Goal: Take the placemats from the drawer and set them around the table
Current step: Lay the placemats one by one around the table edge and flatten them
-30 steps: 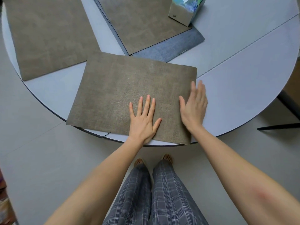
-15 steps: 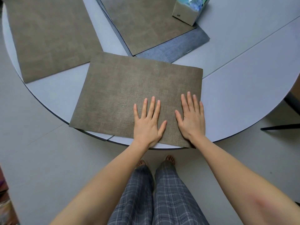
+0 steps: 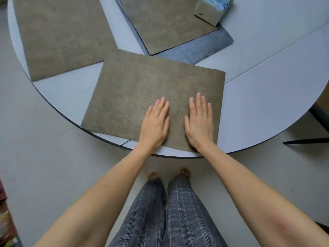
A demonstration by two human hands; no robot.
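left hand (image 3: 154, 125) and right hand (image 3: 199, 122) flat, palms down, fingers extended and gripping nothing, side by side on the near olive placemat (image 3: 135, 97) at the front edge of the round grey table (image 3: 267, 104). second olive placemat (image 3: 60, 32) to the left. third olive placemat (image 3: 163, 24) behind, atop a blue-grey placemat (image 3: 201, 49), under a tissue box (image 3: 211, 9).

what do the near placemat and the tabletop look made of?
Olive-brown rectangular placemat under both hands: looks like woven-textured vinyl or coated fabric, matte; a fine crosshatch grain shows and it lies stiff and flat. Pale grey round tabletop: probably laminate or painted board, smooth and satin, with a dark edge band and a straight seam across it.
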